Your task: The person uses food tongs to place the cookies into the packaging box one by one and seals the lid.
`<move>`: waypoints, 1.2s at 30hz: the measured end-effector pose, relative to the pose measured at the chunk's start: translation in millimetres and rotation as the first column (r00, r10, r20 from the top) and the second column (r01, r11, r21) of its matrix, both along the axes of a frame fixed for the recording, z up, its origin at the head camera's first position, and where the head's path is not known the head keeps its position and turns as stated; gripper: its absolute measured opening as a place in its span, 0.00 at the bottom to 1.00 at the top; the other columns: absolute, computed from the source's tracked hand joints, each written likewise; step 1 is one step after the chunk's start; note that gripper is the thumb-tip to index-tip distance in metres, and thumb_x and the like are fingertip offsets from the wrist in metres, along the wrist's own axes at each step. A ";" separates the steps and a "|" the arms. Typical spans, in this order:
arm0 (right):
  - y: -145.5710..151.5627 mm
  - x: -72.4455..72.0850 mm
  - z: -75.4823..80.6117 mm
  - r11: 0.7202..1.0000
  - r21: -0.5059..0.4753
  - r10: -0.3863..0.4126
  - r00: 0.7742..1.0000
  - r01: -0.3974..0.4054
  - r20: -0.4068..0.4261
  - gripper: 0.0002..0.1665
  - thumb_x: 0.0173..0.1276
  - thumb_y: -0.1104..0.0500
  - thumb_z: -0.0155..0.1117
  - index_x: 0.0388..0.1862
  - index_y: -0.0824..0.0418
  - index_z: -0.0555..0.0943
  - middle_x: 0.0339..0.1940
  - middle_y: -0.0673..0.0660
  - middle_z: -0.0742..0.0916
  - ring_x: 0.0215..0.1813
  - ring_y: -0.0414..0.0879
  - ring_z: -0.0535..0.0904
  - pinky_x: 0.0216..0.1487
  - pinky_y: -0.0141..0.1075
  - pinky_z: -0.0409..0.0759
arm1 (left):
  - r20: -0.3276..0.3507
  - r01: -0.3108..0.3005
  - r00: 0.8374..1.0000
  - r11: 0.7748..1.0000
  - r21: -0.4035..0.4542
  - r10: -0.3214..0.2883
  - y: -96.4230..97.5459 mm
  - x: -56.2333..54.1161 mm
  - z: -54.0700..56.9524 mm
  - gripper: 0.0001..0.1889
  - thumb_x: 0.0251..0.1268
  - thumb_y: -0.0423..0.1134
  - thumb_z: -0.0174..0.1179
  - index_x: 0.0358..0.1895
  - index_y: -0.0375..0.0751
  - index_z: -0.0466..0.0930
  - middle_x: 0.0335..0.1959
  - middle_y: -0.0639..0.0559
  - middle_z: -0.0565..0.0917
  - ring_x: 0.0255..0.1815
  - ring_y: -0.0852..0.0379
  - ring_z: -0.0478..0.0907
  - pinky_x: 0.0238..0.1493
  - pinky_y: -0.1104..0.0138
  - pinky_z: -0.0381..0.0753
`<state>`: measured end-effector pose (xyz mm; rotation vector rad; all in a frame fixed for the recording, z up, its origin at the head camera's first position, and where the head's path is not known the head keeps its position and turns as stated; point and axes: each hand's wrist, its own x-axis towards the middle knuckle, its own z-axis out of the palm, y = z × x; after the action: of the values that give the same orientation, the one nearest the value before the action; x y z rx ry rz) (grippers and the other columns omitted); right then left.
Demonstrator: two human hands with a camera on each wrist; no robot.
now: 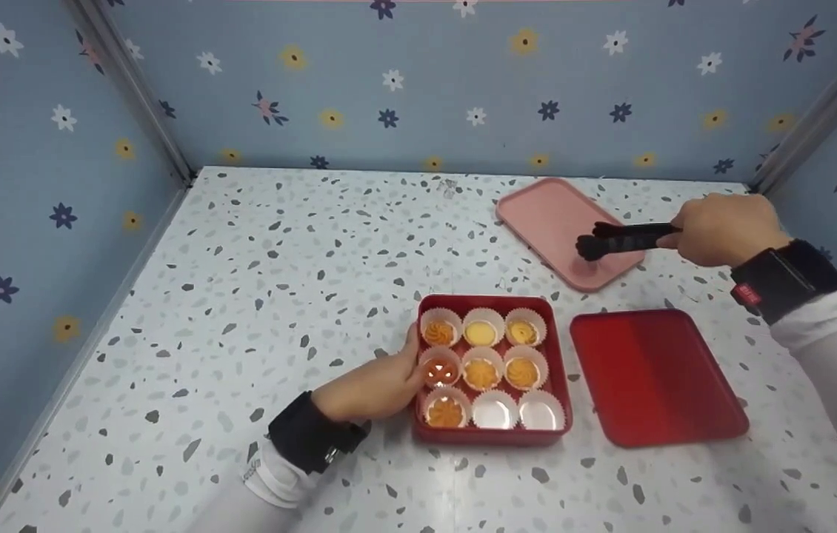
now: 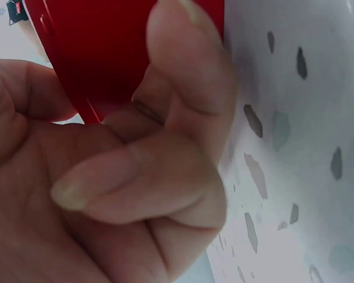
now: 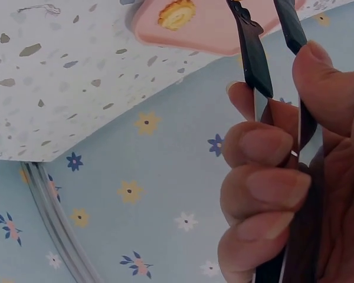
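Observation:
My left hand grips the left wall of a red box, thumb at the rim and other fingers curled against the outside. White paper cups stand in rows inside it. Several hold small pastries, one holds a glossy reddish-orange piece, and the two at front right are empty. Black tongs are in my right hand, their tips apart over a pink tray. In the right wrist view a round golden pastry lies on that tray, apart from the tongs.
Right of the box lies a red lid, flat on the speckled white table. Blue flowered panels with metal corner strips enclose the back and sides. The pink tray sits near the back panel.

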<state>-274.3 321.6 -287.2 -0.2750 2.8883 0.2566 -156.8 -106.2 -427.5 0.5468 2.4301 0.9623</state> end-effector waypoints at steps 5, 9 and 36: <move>-11.4 17.5 13.5 0.999 0.006 0.033 0.998 -0.032 -0.050 0.19 0.73 0.45 0.57 0.40 0.58 0.87 0.23 0.54 0.81 0.29 0.53 0.74 0.26 0.50 0.72 | 0.007 0.001 1.000 1.000 -0.002 -0.001 0.6 -0.1 0.0 0.40 0.80 0.57 0.33 0.78 0.37 0.24 0.76 0.41 0.56 0.73 0.50 0.61 0.72 0.57 0.58; -25.1 39.9 21.9 0.997 -0.019 0.070 0.990 -0.073 -0.119 0.19 0.72 0.48 0.60 0.50 0.58 0.86 0.20 0.52 0.81 0.25 0.51 0.73 0.20 0.45 0.70 | 0.012 -0.003 1.000 1.000 -0.005 0.003 0.3 0.7 0.1 0.40 0.80 0.57 0.33 0.78 0.38 0.25 0.76 0.40 0.56 0.73 0.49 0.62 0.72 0.57 0.58; -101.5 158.9 -16.5 0.879 -0.060 0.462 0.876 -0.473 -0.139 0.19 0.56 0.48 0.77 0.44 0.53 0.86 0.19 0.44 0.74 0.14 0.38 0.61 0.14 0.31 0.60 | 0.005 -0.002 1.000 1.000 -0.013 0.002 0.7 1.1 0.9 0.40 0.80 0.58 0.31 0.78 0.36 0.24 0.76 0.40 0.55 0.73 0.48 0.61 0.72 0.57 0.58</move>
<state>-115.4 220.0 -303.8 -1.0163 2.9102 0.2242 -155.7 -105.5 -426.5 0.5368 2.4315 0.9474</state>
